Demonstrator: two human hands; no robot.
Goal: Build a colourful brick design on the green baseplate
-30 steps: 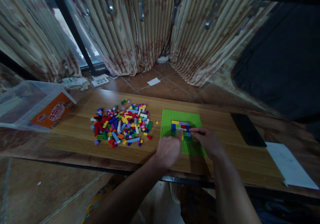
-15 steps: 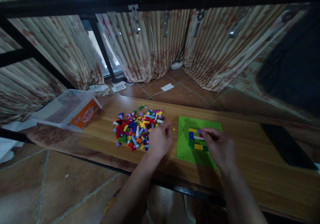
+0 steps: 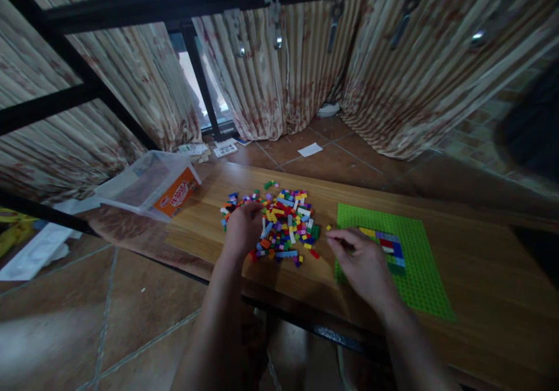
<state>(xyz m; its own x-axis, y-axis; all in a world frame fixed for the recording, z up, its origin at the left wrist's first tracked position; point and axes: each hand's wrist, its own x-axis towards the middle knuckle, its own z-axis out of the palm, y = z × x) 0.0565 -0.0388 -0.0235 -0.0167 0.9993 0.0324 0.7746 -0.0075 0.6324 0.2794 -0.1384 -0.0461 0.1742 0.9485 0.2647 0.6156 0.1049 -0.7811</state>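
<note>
A heap of small coloured bricks [image 3: 286, 222] lies on the wooden table [image 3: 471, 274]. My left hand [image 3: 242, 228] rests on the heap's left part, fingers curled down into the bricks; what they hold is hidden. To the right lies a green baseplate [image 3: 419, 274] with a small block of coloured bricks [image 3: 388, 245] built on it. My right hand [image 3: 362, 263] hovers at the baseplate's left edge, between the heap and the built block, with fingers loosely bent and pointing left. Nothing shows in it.
A clear plastic box with an orange label [image 3: 152, 184] lies tipped at the table's left end. Striped curtains [image 3: 283, 71] hang behind. A black metal frame [image 3: 131, 7] crosses overhead. Papers [image 3: 311, 149] lie on the tiled floor.
My left hand has gone from the baseplate leftward onto the heap of bricks. My right hand has left the built block and shifted to the plate's left edge. The view has swung left.
</note>
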